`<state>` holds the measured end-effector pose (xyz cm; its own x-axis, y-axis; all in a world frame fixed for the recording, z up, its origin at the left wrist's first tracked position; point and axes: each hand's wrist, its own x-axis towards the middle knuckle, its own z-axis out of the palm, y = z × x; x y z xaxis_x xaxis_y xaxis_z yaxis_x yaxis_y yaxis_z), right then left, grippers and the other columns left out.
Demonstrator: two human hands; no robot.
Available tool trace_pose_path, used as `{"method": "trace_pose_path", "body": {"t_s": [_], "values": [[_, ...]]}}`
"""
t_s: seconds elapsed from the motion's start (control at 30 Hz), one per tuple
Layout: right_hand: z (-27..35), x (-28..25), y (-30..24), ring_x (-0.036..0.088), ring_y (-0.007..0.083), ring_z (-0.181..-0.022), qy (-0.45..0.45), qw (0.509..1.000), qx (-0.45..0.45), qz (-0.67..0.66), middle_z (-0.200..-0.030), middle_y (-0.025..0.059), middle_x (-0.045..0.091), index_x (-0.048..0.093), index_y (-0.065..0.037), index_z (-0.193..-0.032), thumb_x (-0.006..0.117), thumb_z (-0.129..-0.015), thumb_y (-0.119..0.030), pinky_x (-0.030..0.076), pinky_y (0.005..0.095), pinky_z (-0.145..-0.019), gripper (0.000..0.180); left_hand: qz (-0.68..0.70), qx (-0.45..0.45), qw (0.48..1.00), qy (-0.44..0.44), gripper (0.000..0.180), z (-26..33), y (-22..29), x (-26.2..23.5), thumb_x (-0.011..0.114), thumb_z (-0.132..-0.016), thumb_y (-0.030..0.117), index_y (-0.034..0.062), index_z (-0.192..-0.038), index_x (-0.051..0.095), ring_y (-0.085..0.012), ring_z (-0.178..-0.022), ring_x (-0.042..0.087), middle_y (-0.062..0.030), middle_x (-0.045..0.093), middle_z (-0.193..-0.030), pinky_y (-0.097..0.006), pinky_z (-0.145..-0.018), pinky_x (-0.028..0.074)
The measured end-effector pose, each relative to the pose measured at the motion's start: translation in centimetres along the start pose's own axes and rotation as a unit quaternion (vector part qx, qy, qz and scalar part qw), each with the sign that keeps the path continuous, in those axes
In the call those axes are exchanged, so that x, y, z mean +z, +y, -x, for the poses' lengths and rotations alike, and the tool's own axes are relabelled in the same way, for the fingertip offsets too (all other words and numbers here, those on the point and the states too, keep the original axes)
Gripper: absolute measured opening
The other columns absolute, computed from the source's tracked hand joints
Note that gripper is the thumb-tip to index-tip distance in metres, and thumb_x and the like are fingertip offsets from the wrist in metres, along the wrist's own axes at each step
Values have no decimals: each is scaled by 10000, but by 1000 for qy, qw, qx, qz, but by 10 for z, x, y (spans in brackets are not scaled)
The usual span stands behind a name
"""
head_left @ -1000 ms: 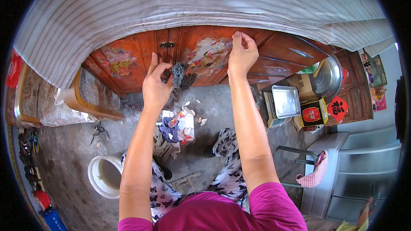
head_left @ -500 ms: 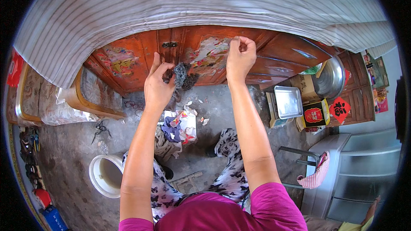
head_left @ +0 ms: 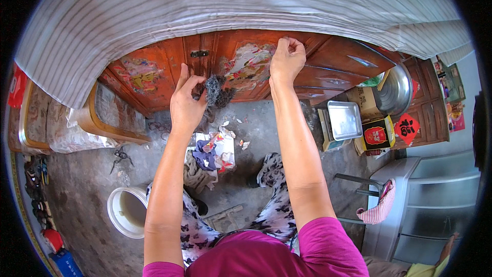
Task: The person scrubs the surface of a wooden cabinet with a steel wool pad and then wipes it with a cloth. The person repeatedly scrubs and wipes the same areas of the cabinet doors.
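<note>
Head view: a dark grey wad of steel wool (head_left: 218, 90) is pinched between the thumb and fingertips of the left hand (head_left: 187, 103), held against the front of a red-brown wooden cabinet (head_left: 328, 61), just below a small metal latch (head_left: 199, 54). The right hand (head_left: 287, 60) is raised higher and to the right, its fingers curled shut on the edge of a torn, faded paper picture (head_left: 248, 66) stuck to the cabinet door; the wad lies well apart from this hand, beside the picture's lower left. A striped cloth (head_left: 230, 0) is draped over the cabinet top. On the floor below, scraps of paper (head_left: 221, 149) and a white bucket (head_left: 125, 211) are seen.
</note>
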<state>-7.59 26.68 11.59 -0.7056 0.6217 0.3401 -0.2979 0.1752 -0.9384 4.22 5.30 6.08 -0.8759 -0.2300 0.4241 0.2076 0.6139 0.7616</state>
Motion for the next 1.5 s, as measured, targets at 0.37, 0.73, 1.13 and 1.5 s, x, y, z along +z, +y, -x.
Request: {"method": "trace_pose_path", "body": {"t_s": [0.37, 0.73, 1.13, 1.5], "values": [[7, -8, -9, 606, 112, -811, -8, 998, 24, -52, -901, 42, 690, 706, 21, -1038, 730, -991, -224, 504, 300, -760, 250, -1, 4, 1000, 8, 308, 1, -3, 0, 807, -808, 31, 124, -1090, 728, -395, -1242, 663, -257, 504, -1560, -394, -919, 596], [8, 0, -11, 636, 210, -714, -2, 997, -40, 71, -776, 91, 679, 651, 7, -951, 708, -943, -190, 520, 368, -755, 205, -2, 1, 1000, -1, 314, 1, -5, -2, 806, -809, 28, 122, -1098, 724, -394, -1245, 663, -256, 487, -1574, -398, -922, 596], [112, -86, 74, 577, 315, -1319, -491, 805, -46, 331, -1454, 165, 584, 517, -132, -1525, 715, -961, -197, 438, 407, -1132, 602, 29, -2, 999, -13, 293, -1, 5, -4, 806, -813, 22, 113, -1084, 743, -360, -1117, 739, -287, 469, -1578, -371, -865, 596], [109, -18, 4, 572, 256, -1289, -171, 978, -121, -28, -1350, 138, 620, 576, 29, -1362, 606, -967, -45, 404, 398, -1150, 403, 84, 16, 996, -39, 471, 2, 5, -12, 802, -860, 144, 88, -1315, 696, -361, -1437, 536, -397, 423, -1557, -386, -1028, 526]]}}
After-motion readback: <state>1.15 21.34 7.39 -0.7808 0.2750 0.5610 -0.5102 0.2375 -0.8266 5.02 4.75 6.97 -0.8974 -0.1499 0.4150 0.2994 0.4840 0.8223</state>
